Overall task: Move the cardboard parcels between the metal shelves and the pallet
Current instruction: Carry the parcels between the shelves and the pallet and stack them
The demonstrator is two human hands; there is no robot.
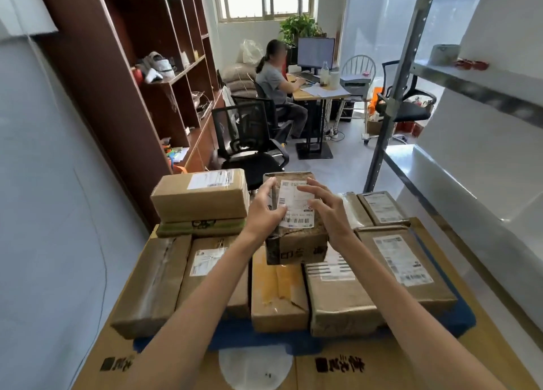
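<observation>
Gripping small labelled parcel (296, 222) atop stacked parcels (279, 286), left hand (266, 210) clasping its side, right hand (326, 210) spread wide

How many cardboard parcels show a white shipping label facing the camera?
6: the held parcel between both hands, the stacked parcel at back left, the front-left parcel, the centre-right parcel, the right parcel, the back-right parcel. Others may be hidden.

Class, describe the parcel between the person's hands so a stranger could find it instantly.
Start at the stack of parcels on the blue pallet. The small worn box sits raised at its centre, between the left hand and right hand. Only it has crumpled corners and black printing on its front.
</observation>
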